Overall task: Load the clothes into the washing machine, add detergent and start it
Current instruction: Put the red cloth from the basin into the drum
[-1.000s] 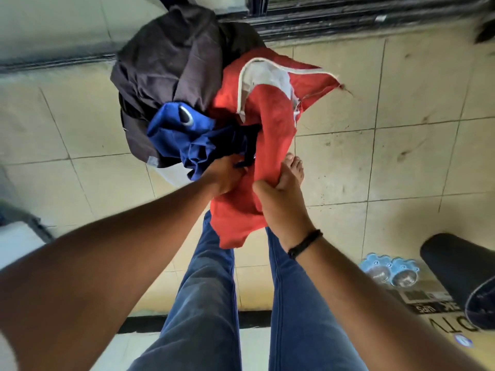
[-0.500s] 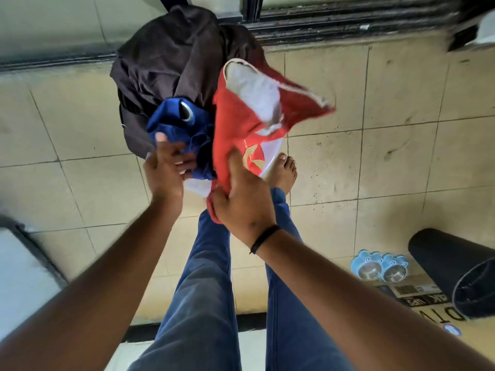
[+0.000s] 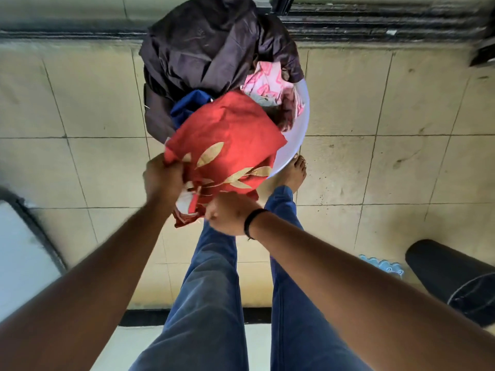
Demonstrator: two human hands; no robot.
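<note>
I have the red garment (image 3: pixel 227 145) bunched at mid-frame, lifted just above the white basin (image 3: pixel 297 145) of clothes. My left hand (image 3: pixel 162 178) grips its left edge, fingers curled round the cloth; my right hand (image 3: pixel 230 212) pinches the lower hem. To do this well I gather the trailing corner (it hangs loose) before carrying it to the machine, probably that white edge (image 3: pixel 21 253) at lower left.

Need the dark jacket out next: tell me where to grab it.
Take the dark jacket by its bunched top fold, reaching from above: it is heaped highest in the white tub and drapes over the left rim, while the red cloth covers its near side.
</note>
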